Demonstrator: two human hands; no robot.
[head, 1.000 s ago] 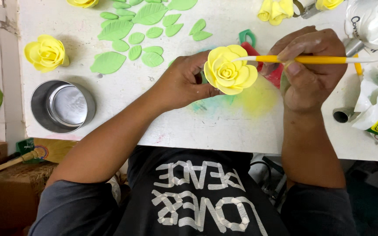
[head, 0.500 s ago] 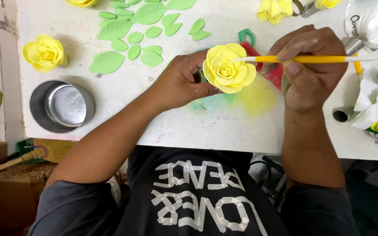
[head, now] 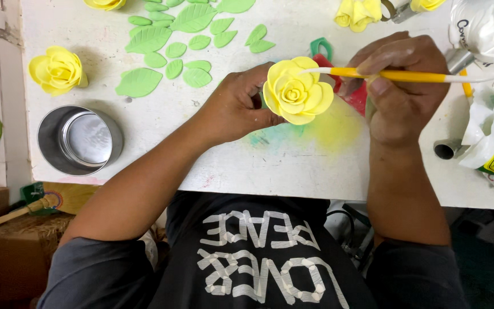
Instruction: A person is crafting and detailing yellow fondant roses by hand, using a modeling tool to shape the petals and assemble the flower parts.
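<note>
Two hands meet over the white table point(head: 293, 166). The left hand point(head: 235, 109) has its fingers closed around the back of a yellow flower point(head: 297, 90), holding it up just above a smear of yellow and green paint. The right hand point(head: 401, 91) pinches a yellow brush point(head: 395, 75), whose pale tip lies across the flower's upper petals, seemingly touching them. Green leaves point(head: 172, 40) lie scattered further back, another yellow flower point(head: 56, 70) sits at the left, and a metal tin point(head: 78, 140) stands near the table's edge.

left hand point(head: 232, 109) gripping yellow rose point(head: 297, 91), right hand point(head: 401, 91) holding paintbrush point(head: 407, 75)
</note>
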